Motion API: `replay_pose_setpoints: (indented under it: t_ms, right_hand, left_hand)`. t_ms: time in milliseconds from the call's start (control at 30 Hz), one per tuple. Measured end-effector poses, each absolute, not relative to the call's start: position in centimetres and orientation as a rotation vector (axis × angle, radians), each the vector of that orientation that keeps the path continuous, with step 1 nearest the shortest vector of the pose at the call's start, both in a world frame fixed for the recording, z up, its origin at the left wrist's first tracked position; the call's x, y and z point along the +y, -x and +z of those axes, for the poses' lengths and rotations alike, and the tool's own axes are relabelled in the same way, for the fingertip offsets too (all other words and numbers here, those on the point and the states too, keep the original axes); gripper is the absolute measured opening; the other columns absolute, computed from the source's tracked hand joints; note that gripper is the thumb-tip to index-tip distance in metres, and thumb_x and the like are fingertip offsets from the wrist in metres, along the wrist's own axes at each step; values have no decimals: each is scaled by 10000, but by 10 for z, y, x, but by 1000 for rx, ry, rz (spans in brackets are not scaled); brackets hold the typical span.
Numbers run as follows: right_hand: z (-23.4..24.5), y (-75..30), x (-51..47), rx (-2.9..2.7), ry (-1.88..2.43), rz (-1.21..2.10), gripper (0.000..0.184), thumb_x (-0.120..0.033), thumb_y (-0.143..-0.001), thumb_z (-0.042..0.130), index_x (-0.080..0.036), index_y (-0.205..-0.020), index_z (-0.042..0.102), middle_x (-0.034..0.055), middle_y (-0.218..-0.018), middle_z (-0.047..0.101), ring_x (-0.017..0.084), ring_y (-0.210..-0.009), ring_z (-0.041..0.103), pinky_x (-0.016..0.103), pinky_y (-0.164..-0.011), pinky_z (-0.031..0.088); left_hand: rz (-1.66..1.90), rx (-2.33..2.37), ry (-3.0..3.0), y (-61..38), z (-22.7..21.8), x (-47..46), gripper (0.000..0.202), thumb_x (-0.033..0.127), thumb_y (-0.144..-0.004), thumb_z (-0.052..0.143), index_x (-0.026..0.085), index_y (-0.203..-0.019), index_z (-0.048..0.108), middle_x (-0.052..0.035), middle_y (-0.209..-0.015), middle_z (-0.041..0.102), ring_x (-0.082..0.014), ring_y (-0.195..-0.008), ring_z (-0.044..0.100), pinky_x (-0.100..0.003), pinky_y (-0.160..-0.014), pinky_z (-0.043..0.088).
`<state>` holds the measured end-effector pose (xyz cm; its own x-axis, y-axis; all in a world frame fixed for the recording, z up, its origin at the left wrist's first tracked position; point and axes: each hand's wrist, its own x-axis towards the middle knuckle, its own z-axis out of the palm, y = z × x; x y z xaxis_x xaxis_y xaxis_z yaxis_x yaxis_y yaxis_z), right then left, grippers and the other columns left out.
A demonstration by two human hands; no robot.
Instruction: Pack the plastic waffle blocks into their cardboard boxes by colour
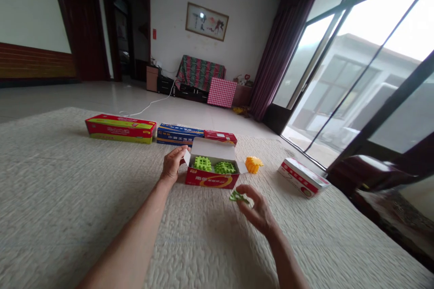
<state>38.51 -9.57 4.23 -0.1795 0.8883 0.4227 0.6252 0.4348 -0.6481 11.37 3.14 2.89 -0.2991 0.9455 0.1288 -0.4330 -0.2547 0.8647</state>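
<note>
Green plastic piece [234, 196] is pinched between the thumb and fingertips of the right hand [257, 212], near the front right corner of the open red box [212, 179]. Whether it is touched to the pale cover [203, 244] cannot be told. It is held by one side, maybe so that the rest is left free. Its long axis looks to be turned side to side, with the free end pointed left; its true shape is blurred. The box is set with its long side from left to right. Its left flap [186, 158] is gripped by the left hand [172, 165], likely so that the box is kept still. Two green blocks [202, 163] are seen inside, side by side. The lid [213, 148] is stood up behind them, so the inside can be reached. Past the right flap [242, 168], an orange block [253, 165] is set down. A white and red box [303, 178] is placed farther right, at a slant. Farther back, a blue box [179, 134] and a red and yellow-green box [120, 130] are lined up.
</note>
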Motion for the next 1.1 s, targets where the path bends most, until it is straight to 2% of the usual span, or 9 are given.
replay_pose_setpoints:
  t_ms: [133,333,433,533,667,800,933,1100]
  right_hand:
    - [52,-366,-91,-1832,1152,264,172,-221,-815,557,-226,-978,612,47,-973,691,210,-907,648,367,-810,505]
    - [62,-359,-38,-1809,1234,-32,189,-238,-779,586,-210,-961,624,70,-967,685,223,-886,636,404,-819,493]
    - [63,-361,-17,-1823,1291,-67,212,-251,-769,591,-203,-971,633,82,-983,685,241,-918,629,443,-855,482]
    - [57,-364,-10,-1775,1240,-96,259,-273,-766,604,-201,-1014,625,105,-1085,667,260,-1023,615,470,-911,470]
    - [44,-375,-17,-1467,1203,-171,272,-318,-844,537,-201,-1077,616,117,-1145,644,254,-1095,589,464,-959,446]
    - [28,-382,-24,-1144,1309,47,370,-428,-858,520,-185,-1118,619,117,-1121,666,258,-1035,616,424,-899,464]
    - [14,-379,-23,-1068,1326,324,481,-537,-852,484,-168,-1115,645,119,-1141,680,270,-1047,617,402,-878,472]
    - [6,-369,-22,-1141,1288,402,534,-551,-875,446,-165,-1203,615,129,-1264,622,277,-1140,575,432,-942,455]
  left_hand:
    - [1725,905,-827,-115,28,32,480,444,-569,779,132,-931,733,-104,-941,744,-199,-789,653,-259,-624,491]
    - [1715,880,-819,-115,27,34,466,446,-564,788,145,-915,735,-78,-914,745,-187,-767,648,-258,-623,489]
    - [1706,881,-819,-114,27,34,453,435,-570,787,147,-916,736,-79,-917,745,-184,-765,646,-254,-618,488]
    - [1702,889,-809,-115,28,34,448,428,-575,783,150,-923,736,-75,-909,747,-185,-766,649,-254,-619,486]
    - [1707,884,-799,-117,29,34,453,442,-577,787,149,-920,735,-65,-894,744,-173,-741,640,-252,-614,482]
    - [1714,877,-803,-118,27,34,467,459,-578,793,145,-919,735,-64,-889,739,-163,-740,633,-241,-612,477]
    - [1726,889,-800,-117,25,35,477,471,-579,780,140,-919,737,-80,-912,742,-181,-772,644,-246,-614,473]
    - [1709,933,-813,-117,20,36,530,459,-563,797,159,-995,732,-93,-1008,738,-210,-866,662,-254,-640,480]
